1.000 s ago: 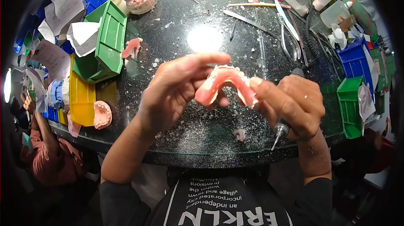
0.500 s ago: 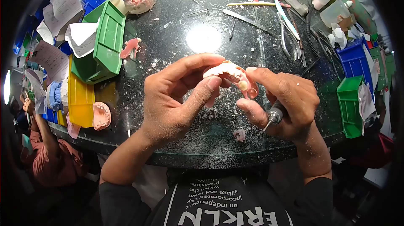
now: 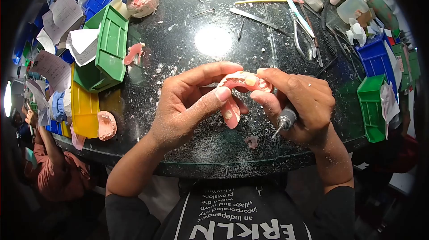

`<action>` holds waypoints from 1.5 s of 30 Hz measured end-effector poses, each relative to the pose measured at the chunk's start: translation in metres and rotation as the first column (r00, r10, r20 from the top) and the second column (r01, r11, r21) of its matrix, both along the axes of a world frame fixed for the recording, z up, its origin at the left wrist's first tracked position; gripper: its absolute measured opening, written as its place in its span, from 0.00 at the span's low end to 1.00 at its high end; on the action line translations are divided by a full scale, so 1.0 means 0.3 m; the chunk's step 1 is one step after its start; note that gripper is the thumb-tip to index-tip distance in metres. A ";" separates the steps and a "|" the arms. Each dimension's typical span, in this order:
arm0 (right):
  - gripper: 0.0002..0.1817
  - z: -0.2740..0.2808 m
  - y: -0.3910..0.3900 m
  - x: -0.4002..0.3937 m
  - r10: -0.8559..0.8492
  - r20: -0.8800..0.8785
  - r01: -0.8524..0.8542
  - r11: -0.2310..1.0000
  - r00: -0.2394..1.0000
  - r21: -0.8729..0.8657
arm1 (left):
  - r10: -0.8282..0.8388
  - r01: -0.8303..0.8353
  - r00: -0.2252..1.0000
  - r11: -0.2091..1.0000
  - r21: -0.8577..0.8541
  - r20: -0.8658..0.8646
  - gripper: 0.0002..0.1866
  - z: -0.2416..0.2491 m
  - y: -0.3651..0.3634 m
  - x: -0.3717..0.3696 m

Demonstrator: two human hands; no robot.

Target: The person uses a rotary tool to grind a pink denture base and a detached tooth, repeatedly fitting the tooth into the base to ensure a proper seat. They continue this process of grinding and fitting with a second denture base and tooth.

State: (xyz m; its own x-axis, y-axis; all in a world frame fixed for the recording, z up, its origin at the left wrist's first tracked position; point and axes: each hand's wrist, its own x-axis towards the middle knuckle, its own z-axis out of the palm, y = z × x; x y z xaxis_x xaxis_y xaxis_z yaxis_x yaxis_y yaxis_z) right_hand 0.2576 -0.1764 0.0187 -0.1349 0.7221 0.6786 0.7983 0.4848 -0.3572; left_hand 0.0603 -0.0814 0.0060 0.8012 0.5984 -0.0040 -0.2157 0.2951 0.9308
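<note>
Between my two hands is a pink, horseshoe-shaped dental piece (image 3: 233,100) with pale teeth. My left hand (image 3: 192,99) pinches its left side between thumb and fingers. At its right end, the index finger and thumb of my right hand (image 3: 299,106) hold the piece too. A grey rotary handpiece (image 3: 287,118) is also tucked in my right hand, its thin bit pointing down and left, clear of the dental piece. White dust coats both hands. A small pinkish fragment (image 3: 251,141) lies on the dark table below them.
Green (image 3: 111,45), yellow (image 3: 85,111) and blue bins stand at left, with a pink dental cast (image 3: 107,125) beside them. Pliers (image 3: 298,39), a toothbrush (image 3: 292,5) and a flat metal tool lie at the back right. Another person (image 3: 60,168) is at far left.
The dental piece has been turned, so one pink arm now points down toward me. Both hands still hold it, and the handpiece has shifted slightly left. The whole view has moved a little.
</note>
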 end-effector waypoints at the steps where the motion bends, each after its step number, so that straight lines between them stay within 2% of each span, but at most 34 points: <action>1: 0.16 -0.009 0.004 0.003 0.006 0.002 -0.006 1.000 1.000 0.009 | 0.000 0.000 1.000 1.000 0.018 -0.017 0.21 0.000 0.001 0.000; 3: 0.18 -0.003 0.005 0.004 -0.002 -0.004 0.001 1.000 1.000 -0.023 | 0.003 0.000 0.999 0.998 0.056 -0.050 0.19 -0.001 0.011 -0.003; 6: 0.21 0.015 0.005 0.010 -0.052 -0.086 0.041 0.992 0.995 -0.117 | 0.129 -0.051 0.964 0.948 0.315 -0.233 0.16 0.001 0.063 -0.007; 7: 0.20 -0.009 0.028 0.031 -0.050 -0.097 0.046 0.998 0.994 -0.043 | 0.209 -0.066 0.942 0.883 0.465 -0.263 0.14 -0.013 0.085 -0.010; 8: 0.19 -0.017 0.042 0.056 -0.070 -0.077 0.068 0.997 0.995 -0.026 | 0.281 -0.088 0.905 0.859 0.504 -0.320 0.14 -0.007 0.095 -0.012; 10: 0.17 -0.019 0.056 0.106 -0.133 -0.005 0.133 0.990 0.991 -0.050 | 0.498 0.103 0.772 0.516 0.851 -0.396 0.15 -0.039 0.147 -0.038; 11: 0.16 -0.012 0.055 0.121 -0.175 0.051 0.178 0.980 0.983 -0.086 | 0.567 0.073 0.768 0.386 0.920 -0.299 0.16 -0.051 0.155 -0.035; 13: 0.14 -0.013 0.052 0.128 -0.222 -0.091 0.208 0.967 0.971 -0.145 | 0.657 0.018 0.750 0.104 0.994 -0.082 0.18 -0.043 0.150 -0.016; 15: 0.16 0.024 0.036 0.116 -0.271 -0.198 0.226 0.949 0.942 -0.220 | 0.571 -0.114 0.820 0.228 0.967 -0.038 0.20 -0.001 0.091 0.033; 17: 0.15 0.069 0.006 0.068 -0.196 -0.319 0.135 0.970 0.927 -0.202 | 0.347 -0.278 0.931 0.479 0.833 0.111 0.25 0.054 0.004 0.141; 18: 0.15 0.084 0.004 0.051 -0.150 -0.377 0.082 0.978 0.914 -0.192 | 0.296 -0.351 0.927 0.464 0.813 0.231 0.26 0.067 -0.034 0.203; 19: 0.15 0.046 0.010 0.063 -0.011 -0.511 -0.056 0.992 0.860 -0.116 | 0.248 -0.373 0.927 0.562 0.738 0.280 0.24 0.090 -0.067 0.259; 20: 0.15 0.055 -0.003 0.060 -0.056 -0.536 -0.016 0.991 0.842 -0.130 | 0.253 -0.404 0.911 0.708 0.579 0.327 0.20 0.118 -0.104 0.317; 22: 0.14 0.071 -0.049 0.053 -0.151 -0.583 0.072 0.985 0.798 -0.156 | 0.282 -0.606 0.792 0.475 0.638 0.542 0.12 0.121 -0.084 0.414; 23: 0.12 0.076 -0.052 0.065 -0.138 -0.671 0.059 0.989 0.728 -0.139 | 0.273 -0.568 0.810 0.585 0.578 0.519 0.11 0.131 -0.097 0.429; 25: 0.12 0.073 -0.044 0.130 -0.250 -0.370 0.185 0.961 0.895 -0.204 | 0.251 -0.487 0.833 0.755 0.439 0.492 0.09 0.179 -0.122 0.448; 26: 0.12 0.069 -0.045 0.150 -0.303 -0.203 0.257 0.940 0.931 -0.222 | 0.242 -0.448 0.839 0.815 0.367 0.487 0.09 0.203 -0.131 0.457; 27: 0.13 0.065 -0.039 0.156 -0.257 -0.267 0.203 0.955 0.929 -0.214 | 0.234 -0.407 0.845 0.865 0.294 0.481 0.09 0.226 -0.139 0.465; 30: 0.14 0.060 -0.040 0.157 -0.034 -0.521 -0.053 0.987 0.853 -0.151 | 0.277 -0.442 0.793 0.875 0.199 0.543 0.14 0.275 -0.212 0.490; 31: 0.14 0.058 -0.041 0.153 0.068 -0.602 -0.159 0.982 0.796 -0.099 | 0.211 -0.375 0.876 0.865 0.334 0.434 0.17 0.284 -0.213 0.473; 32: 0.15 0.060 -0.045 0.151 0.145 -0.642 -0.234 0.971 0.753 -0.054 | 0.072 -0.249 0.906 0.887 0.388 0.417 0.17 0.302 -0.192 0.460; 34: 0.15 0.069 -0.059 0.147 0.204 -0.661 -0.283 0.959 0.722 -0.014 | -0.218 0.021 0.910 0.874 0.486 0.352 0.19 0.337 -0.133 0.438; 35: 0.16 0.069 -0.062 0.149 0.194 -0.658 -0.268 0.963 0.728 -0.013 | -0.236 0.004 0.908 0.830 0.558 0.345 0.17 0.343 -0.126 0.416; 37: 0.16 0.077 -0.072 0.139 0.044 -0.609 -0.135 0.985 0.792 -0.104 | -0.010 -0.173 0.823 0.948 0.267 0.568 0.18 0.321 -0.154 0.416; 39: 0.13 0.146 -0.080 0.126 -0.344 -0.416 0.170 0.900 0.842 -0.401 | 0.184 -0.530 0.676 0.794 0.297 0.714 0.19 0.308 -0.068 0.415; 40: 0.10 0.110 -0.059 0.142 -0.399 -0.373 0.289 0.903 0.838 -0.318 | 0.208 -0.597 0.732 0.655 0.464 0.648 0.18 0.310 0.041 0.366; 41: 0.09 0.098 -0.046 0.149 -0.414 -0.388 0.339 0.907 0.824 -0.249 | 0.253 -0.632 0.764 0.483 0.606 0.594 0.18 0.312 0.149 0.316; 42: 0.09 0.100 -0.037 0.157 -0.421 -0.397 0.385 0.907 0.815 -0.170 | 0.313 -0.478 0.876 0.462 0.747 0.366 0.17 0.306 0.223 0.248; 43: 0.09 0.106 -0.038 0.169 -0.451 -0.385 0.427 0.891 0.805 -0.151 | 0.378 -0.256 0.924 0.495 0.830 0.060 0.17 0.242 0.294 0.229; 44: 0.09 0.111 -0.039 0.174 -0.439 -0.382 0.417 0.897 0.813 -0.143 | 0.425 -0.022 0.870 0.542 0.840 -0.251 0.18 0.152 0.346 0.217; 45: 0.09 0.111 -0.040 0.176 -0.426 -0.381 0.406 0.904 0.820 -0.136 | 0.454 0.058 0.834 0.490 0.870 -0.312 0.18 0.079 0.358 0.204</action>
State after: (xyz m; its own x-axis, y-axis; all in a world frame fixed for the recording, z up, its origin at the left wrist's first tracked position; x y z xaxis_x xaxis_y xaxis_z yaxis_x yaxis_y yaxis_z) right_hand 0.3102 -0.1883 0.0519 0.4556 0.6804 0.5739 0.7084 0.1132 -0.6966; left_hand 0.1215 0.0260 0.0297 0.7011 0.6605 0.2688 0.3474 -0.6456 0.6801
